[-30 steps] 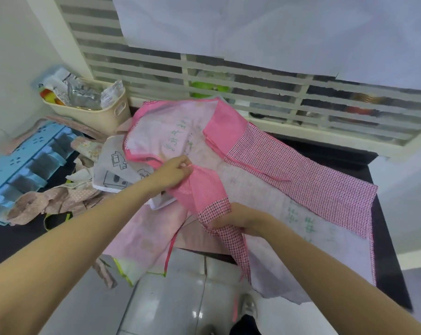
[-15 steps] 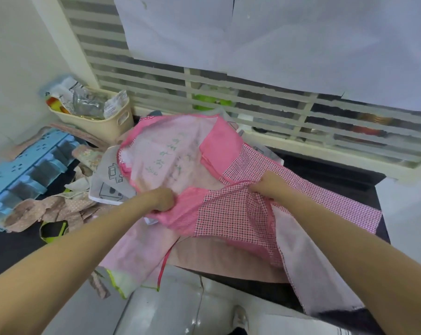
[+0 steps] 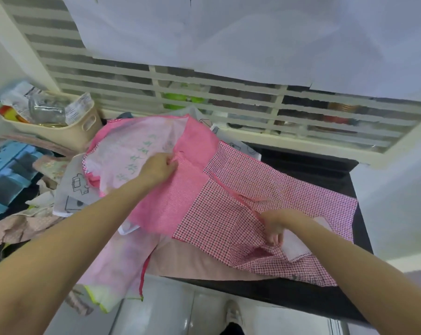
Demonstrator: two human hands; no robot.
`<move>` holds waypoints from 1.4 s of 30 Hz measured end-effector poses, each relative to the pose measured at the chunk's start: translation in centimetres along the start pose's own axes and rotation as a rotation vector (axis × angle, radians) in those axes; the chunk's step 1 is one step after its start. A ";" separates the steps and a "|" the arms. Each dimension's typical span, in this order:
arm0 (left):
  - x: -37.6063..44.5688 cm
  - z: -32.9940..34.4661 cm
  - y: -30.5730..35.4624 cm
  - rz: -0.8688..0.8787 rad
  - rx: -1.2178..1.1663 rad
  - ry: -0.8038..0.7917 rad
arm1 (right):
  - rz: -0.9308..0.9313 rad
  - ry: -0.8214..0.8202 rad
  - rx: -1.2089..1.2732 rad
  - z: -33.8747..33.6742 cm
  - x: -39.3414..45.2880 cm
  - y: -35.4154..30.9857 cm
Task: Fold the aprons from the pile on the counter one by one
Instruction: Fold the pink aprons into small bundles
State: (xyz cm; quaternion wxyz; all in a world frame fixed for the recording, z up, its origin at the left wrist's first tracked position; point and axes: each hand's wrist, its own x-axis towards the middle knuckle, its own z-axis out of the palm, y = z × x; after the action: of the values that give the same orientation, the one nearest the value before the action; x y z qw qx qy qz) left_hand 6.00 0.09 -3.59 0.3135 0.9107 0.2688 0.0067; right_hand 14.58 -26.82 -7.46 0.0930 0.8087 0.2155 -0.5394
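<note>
Operator: While the pink apron (image 3: 204, 189) is lying spread across the dark tabletop (image 3: 313, 165), which way is its long axis running?

Technician: It is running from far left to near right, diagonally under both arms. The pale bib end is resting on the pile of other aprons (image 3: 67, 194) at the left; the checked skirt end is reaching toward the right edge of the tabletop.

Operator: What are the hands doing?

Technician: The left hand (image 3: 157, 169) is pinching the solid pink fabric near the bib, fingers curled. The right hand (image 3: 273, 224) is gripping a gathered edge of the checked skirt, nearer the body. By my judgement, the right hand is the better placed to carry the skirt end over toward the bib.

Operator: Is anything obstructing?

Technician: A cream basket (image 3: 79, 131) of packets and a blue tray (image 3: 9, 175) are standing at far left, beside the pile. A peach cloth (image 3: 199, 262) is lying beneath the apron at the front edge and may be dragging with it.
</note>
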 end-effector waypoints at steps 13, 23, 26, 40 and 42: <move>0.4 2.4 -0.7 0.276 0.719 0.176 | 0.152 0.851 -0.208 0.4 1.8 3.2; -3.8 7.3 2.7 0.359 0.746 -0.775 | -0.136 0.618 -0.323 2.7 0.6 5.3; -4.7 8.2 2.8 0.386 0.851 -0.866 | -0.177 0.589 -0.261 4.1 0.1 5.4; -8.5 12.5 3.7 0.726 0.786 -0.804 | 0.217 0.777 -0.710 8.6 -3.8 8.7; -9.1 14.4 4.6 0.732 0.748 -0.836 | 0.361 0.744 -0.694 8.1 -5.2 10.5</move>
State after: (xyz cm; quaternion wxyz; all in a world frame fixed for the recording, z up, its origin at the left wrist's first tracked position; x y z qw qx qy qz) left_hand 3.07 -15.61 -11.13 0.0322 0.9164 -0.2173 -0.3346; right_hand 10.87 -40.55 -6.86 0.3633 0.8910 0.2571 -0.0891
